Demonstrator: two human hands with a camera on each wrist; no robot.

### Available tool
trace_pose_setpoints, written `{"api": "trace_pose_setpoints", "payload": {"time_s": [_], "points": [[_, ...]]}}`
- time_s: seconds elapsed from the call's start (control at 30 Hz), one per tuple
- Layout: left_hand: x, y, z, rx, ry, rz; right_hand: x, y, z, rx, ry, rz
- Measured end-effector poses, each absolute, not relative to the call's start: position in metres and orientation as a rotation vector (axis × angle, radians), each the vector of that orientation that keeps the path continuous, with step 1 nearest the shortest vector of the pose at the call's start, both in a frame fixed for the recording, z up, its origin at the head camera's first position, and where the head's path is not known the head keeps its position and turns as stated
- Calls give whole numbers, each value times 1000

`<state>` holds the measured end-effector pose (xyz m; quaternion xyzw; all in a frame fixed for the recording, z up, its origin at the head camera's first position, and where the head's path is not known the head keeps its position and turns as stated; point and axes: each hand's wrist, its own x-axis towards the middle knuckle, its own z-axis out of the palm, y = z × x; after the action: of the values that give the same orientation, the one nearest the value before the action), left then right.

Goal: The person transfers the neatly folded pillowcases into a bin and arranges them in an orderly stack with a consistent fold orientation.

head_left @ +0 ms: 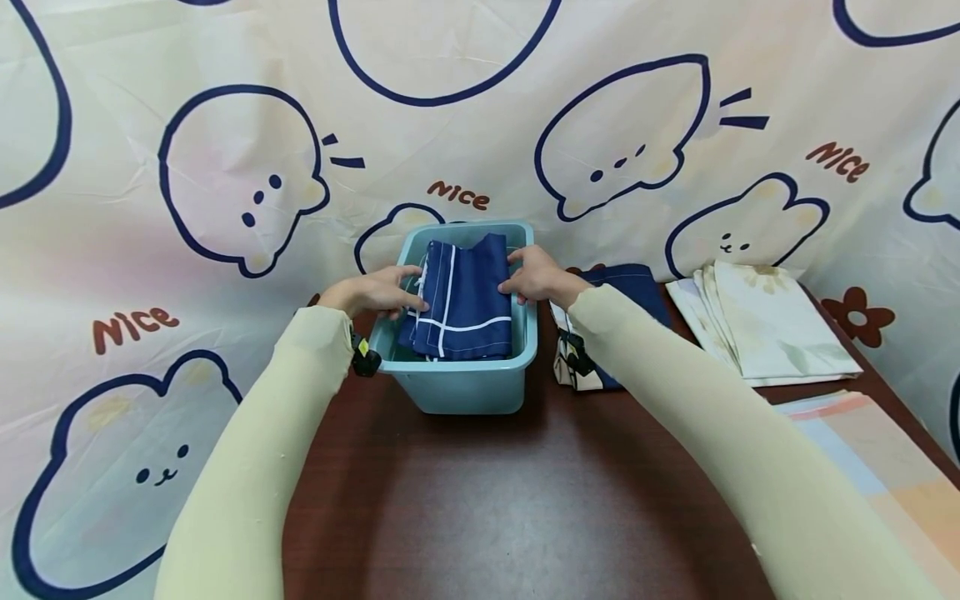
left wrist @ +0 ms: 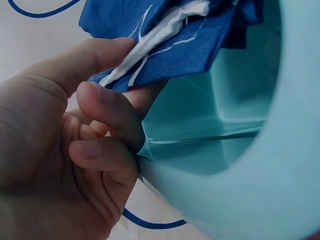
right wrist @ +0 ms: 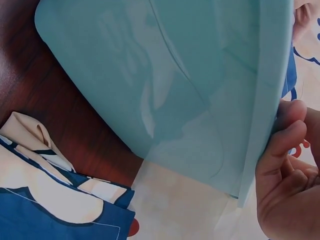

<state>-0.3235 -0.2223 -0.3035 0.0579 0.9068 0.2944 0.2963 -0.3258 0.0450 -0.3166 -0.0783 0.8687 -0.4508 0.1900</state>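
Note:
A folded navy cloth with white lines and stitching lies partly inside a light blue plastic bin. My left hand pinches the cloth's left edge, thumb on one side and a finger beneath; in the left wrist view a crumpled white strip shows beside the thumb on the blue cloth. At the opposite edge my right hand holds the cloth over the bin's right rim. Its fingers are bent beside the rim in the right wrist view, where most of the cloth is hidden behind the bin.
Right of the bin lies a folded navy and cream patterned cloth. Beyond it are a folded white cloth and a pastel checked cloth. A printed curtain hangs behind the dark wooden table.

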Motion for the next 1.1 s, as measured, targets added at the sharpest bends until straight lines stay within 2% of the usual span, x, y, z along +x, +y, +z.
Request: {"api": "trace_pose_setpoints", "payload": {"time_s": [1.1], "points": [[-324,-218,-299,194,2327,688,-330,44,-317,-243,2568,-1082]]}}
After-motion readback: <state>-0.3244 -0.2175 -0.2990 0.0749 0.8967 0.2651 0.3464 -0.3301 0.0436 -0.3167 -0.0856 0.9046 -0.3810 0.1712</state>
